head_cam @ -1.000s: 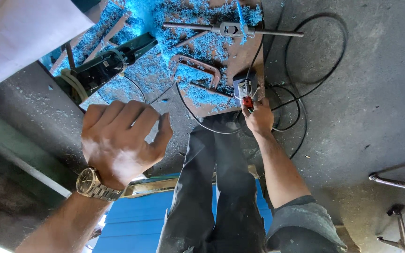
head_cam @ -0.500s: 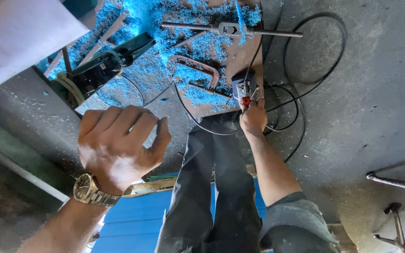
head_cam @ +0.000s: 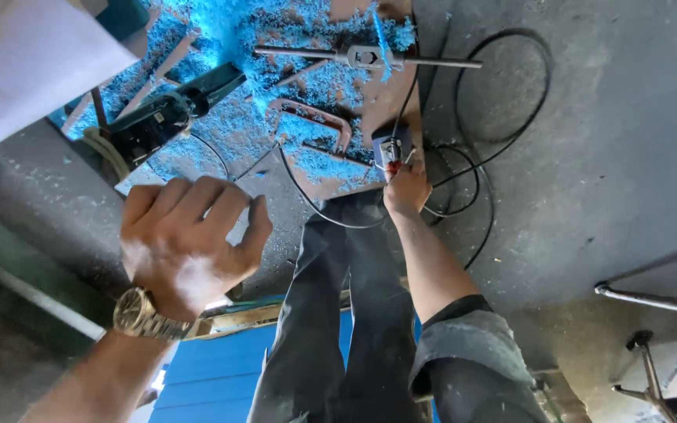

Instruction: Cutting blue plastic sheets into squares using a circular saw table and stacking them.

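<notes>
Grey concrete floor (head_cam: pixel 589 157) strewn with bright blue shavings (head_cam: pixel 237 47) fills the view, which looks turned upside down, with a black looping cable (head_cam: pixel 511 47) and a long metal tap wrench (head_cam: pixel 366 56) lying on it. The right hand (head_cam: pixel 407 188) grips a small grey tool with a red part (head_cam: pixel 392 150), mostly hidden by the fingers and hard to identify. The left hand (head_cam: pixel 186 243), wearing a metal wristwatch (head_cam: pixel 139 315), hangs loosely curled and empty, its forearm cut off at the frame's edge.

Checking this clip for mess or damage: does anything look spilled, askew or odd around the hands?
Yes. Bright blue shavings lie scattered across the concrete floor, half burying a power tool and a metal bracket. A black cable loops loosely beside the right hand, which touches a small device.
</notes>
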